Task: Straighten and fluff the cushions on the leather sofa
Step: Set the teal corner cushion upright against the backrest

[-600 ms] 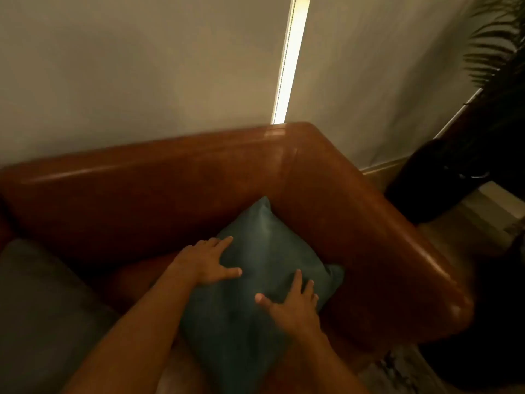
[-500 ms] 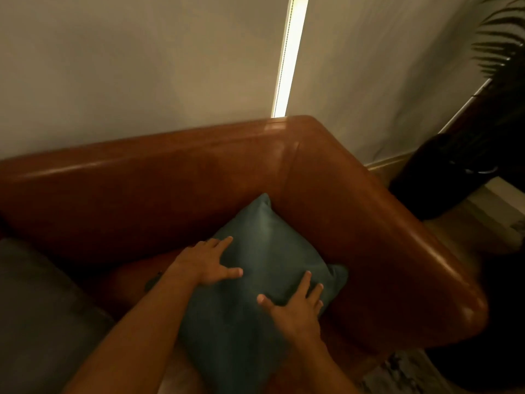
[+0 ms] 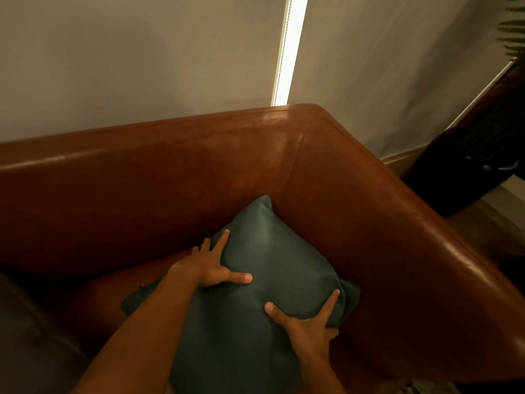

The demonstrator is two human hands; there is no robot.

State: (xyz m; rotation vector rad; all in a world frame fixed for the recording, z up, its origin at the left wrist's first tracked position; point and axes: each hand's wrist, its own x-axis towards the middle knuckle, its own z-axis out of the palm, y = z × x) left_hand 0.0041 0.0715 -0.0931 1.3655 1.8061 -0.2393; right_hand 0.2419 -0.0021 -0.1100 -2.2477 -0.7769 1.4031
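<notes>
A teal cushion leans in the corner of the brown leather sofa, one corner pointing up toward the backrest. My left hand lies on its upper left edge with fingers spread, thumb pressed on the face. My right hand clasps the cushion's right side near its right corner, fingers curled round the edge. Both forearms reach in from the bottom of the view and hide the cushion's lower part.
A dark grey cushion lies at the lower left on the seat. The sofa's armrest runs down the right. Behind stands a pale wall with a lit vertical strip. A dark planter stands on the floor right of the sofa.
My left hand slid to the cushion's upper left edge. My right hand moved right and wrapped around the cushion's right side. The cushion looks plumper in the middle.
</notes>
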